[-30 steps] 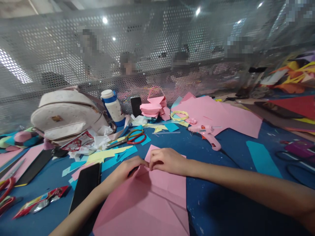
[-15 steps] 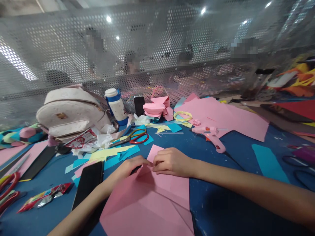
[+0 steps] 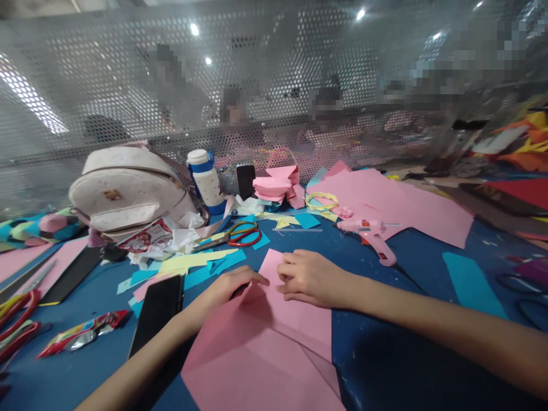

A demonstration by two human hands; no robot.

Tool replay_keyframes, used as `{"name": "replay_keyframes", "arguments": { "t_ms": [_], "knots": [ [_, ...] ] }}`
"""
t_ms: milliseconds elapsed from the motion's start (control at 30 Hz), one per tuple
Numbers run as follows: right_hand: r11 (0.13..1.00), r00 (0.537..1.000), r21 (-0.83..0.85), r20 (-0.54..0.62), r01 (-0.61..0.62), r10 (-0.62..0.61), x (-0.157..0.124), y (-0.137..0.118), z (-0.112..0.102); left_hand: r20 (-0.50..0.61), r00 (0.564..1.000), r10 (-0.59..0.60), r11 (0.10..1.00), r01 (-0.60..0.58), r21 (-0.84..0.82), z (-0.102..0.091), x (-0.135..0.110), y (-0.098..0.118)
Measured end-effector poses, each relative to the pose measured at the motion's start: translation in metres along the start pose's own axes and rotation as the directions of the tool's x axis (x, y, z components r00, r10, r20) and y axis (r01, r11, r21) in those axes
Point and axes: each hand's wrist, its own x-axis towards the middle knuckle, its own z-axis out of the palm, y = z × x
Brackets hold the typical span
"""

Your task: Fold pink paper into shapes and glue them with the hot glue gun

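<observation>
A large sheet of pink paper (image 3: pixel 257 365) lies at the front of the blue table, with its left part folded over and lifted. My left hand (image 3: pixel 233 284) is closed on the raised fold near the top, its thumb partly hidden behind the paper. To the right, my right hand (image 3: pixel 310 279) rests on the flat part of the same sheet, fingers curled and pressed against it. A small gap separates the two hands. Beyond my right hand lies a pink hot glue gun (image 3: pixel 371 237), its nozzle pointing right.
A black phone (image 3: pixel 158 311) lies by my left forearm. Scissors (image 3: pixel 240 235) and paper scraps (image 3: pixel 188 262) sit behind my left hand. Farther back are a white backpack (image 3: pixel 128 188), a bottle (image 3: pixel 205 185), a pink paper shape (image 3: pixel 274 185) and more pink paper (image 3: pixel 398 200).
My right hand has moved slightly right, away from the fold and my left hand. The left hand stays at the fold. The whole view has shifted a little.
</observation>
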Motion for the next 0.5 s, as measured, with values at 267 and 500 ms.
{"name": "replay_keyframes", "arguments": {
  "t_ms": [267, 500],
  "knots": [
    [0.998, 0.999, 0.050, -0.010, -0.034, 0.035, -0.010, 0.000, 0.003, 0.071, 0.997, 0.042, 0.999, -0.042, -0.010, -0.004, 0.000, -0.001],
    [0.968, 0.991, 0.218, -0.014, -0.126, 0.132, -0.019, 0.005, 0.009, 0.014, 0.999, 0.043, 0.996, -0.044, 0.077, 0.004, 0.006, -0.019]
  ]
}}
